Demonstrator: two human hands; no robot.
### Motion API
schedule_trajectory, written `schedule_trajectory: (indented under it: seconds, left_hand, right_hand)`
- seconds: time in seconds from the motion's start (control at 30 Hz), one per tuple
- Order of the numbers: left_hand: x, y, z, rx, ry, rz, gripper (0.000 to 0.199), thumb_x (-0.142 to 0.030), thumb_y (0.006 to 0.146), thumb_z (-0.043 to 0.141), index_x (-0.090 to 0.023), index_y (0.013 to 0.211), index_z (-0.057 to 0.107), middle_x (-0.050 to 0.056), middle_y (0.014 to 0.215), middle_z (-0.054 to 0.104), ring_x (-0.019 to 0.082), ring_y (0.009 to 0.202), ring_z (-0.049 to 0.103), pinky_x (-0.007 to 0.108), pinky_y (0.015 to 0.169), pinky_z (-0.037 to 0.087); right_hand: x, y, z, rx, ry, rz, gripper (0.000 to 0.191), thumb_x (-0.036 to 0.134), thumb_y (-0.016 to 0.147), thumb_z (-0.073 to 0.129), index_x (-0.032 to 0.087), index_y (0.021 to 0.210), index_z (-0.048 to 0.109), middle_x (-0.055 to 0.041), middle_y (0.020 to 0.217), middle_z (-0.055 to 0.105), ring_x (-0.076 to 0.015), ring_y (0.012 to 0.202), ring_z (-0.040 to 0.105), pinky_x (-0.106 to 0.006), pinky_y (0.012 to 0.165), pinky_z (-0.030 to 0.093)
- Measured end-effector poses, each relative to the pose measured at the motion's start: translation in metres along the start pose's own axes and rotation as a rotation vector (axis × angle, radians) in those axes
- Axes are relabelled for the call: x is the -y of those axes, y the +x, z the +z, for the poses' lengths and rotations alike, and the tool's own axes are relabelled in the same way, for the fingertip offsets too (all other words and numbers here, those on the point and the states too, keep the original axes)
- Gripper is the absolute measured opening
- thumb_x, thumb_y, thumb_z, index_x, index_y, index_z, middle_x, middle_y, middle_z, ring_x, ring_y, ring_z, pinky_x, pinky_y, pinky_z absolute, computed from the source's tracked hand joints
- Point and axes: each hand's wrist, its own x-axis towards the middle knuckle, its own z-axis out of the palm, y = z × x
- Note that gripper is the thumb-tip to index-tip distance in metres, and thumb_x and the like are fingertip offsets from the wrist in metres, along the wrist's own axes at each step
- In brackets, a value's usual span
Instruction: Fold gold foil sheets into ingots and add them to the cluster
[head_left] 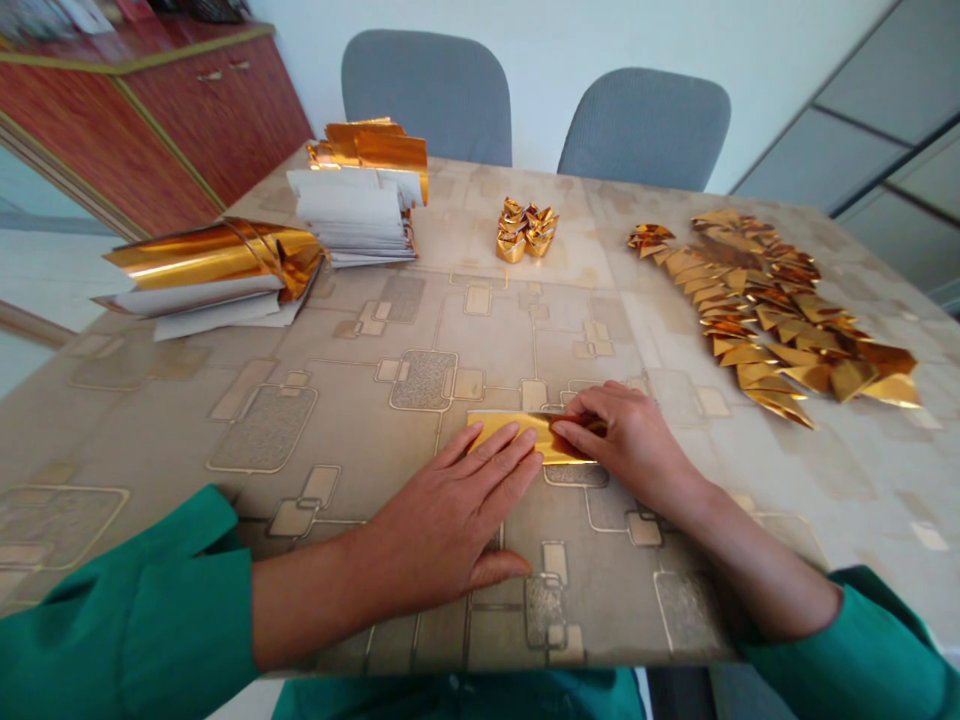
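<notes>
A narrow folded strip of gold foil paper lies flat on the patterned tablecloth in front of me. My left hand rests on its left part, fingers stretched out and thumb spread away on the cloth. At the strip's right end, my right hand pinches the paper between thumb and curled fingers. That end is partly hidden by the fingers.
Stacked gold-and-white paper sheets and a rolled bundle of gold sheets lie at the back left. Two folded gold pieces stand at the back middle. Rows of folded gold pieces spread at right. Grey chairs stand beyond.
</notes>
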Motion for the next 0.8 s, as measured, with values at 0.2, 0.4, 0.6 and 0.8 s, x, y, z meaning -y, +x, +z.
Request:
schedule_trajectory:
  seconds: [0.2, 0.4, 0.6, 0.8]
  left_hand:
    - [-0.001, 0.0, 0.002, 0.009, -0.018, -0.018, 0.084, -0.063, 0.089, 0.052, -0.009, 0.149, 0.033, 0.019, 0.157, 0.032, 0.033, 0.148, 0.025, 0.05, 0.12, 0.018]
    - [-0.001, -0.001, 0.002, 0.016, -0.005, -0.023, 0.084, -0.063, 0.089, 0.052, -0.008, 0.15, 0.032, 0.019, 0.158, 0.029, 0.033, 0.148, 0.024, 0.052, 0.12, 0.016]
    - [-0.001, 0.002, 0.002, -0.002, -0.019, -0.008, 0.078, -0.061, 0.088, 0.055, -0.009, 0.145, 0.041, 0.02, 0.156, 0.035, 0.037, 0.145, 0.029, 0.055, 0.118, 0.02]
    - [0.001, 0.003, 0.002, 0.0, -0.005, -0.005, 0.077, -0.061, 0.089, 0.053, -0.011, 0.146, 0.04, 0.02, 0.155, 0.036, 0.035, 0.145, 0.031, 0.055, 0.117, 0.022]
  right_hand:
    - [-0.003, -0.001, 0.003, -0.025, -0.022, -0.017, 0.02, 0.028, 0.089, 0.064, 0.02, 0.071, 0.063, -0.0022, 0.07, 0.064, -0.0178, 0.07, 0.054, -0.03, 0.067, 0.037]
    - [0.0, -0.001, 0.003, -0.022, -0.065, -0.02, 0.022, 0.027, 0.09, 0.063, 0.02, 0.069, 0.058, -0.0024, 0.071, 0.063, -0.0175, 0.07, 0.053, -0.03, 0.067, 0.036]
    - [-0.003, 0.0, 0.003, -0.03, -0.063, 0.003, 0.012, 0.026, 0.086, 0.068, 0.02, 0.078, 0.061, -0.0028, 0.075, 0.066, -0.0199, 0.074, 0.055, -0.03, 0.067, 0.038]
    - [0.019, -0.018, -0.009, -0.21, -0.256, -0.22, 0.014, 0.027, 0.096, 0.057, 0.023, 0.101, 0.069, -0.0066, 0.099, 0.072, -0.0247, 0.092, 0.056, -0.039, 0.081, 0.036]
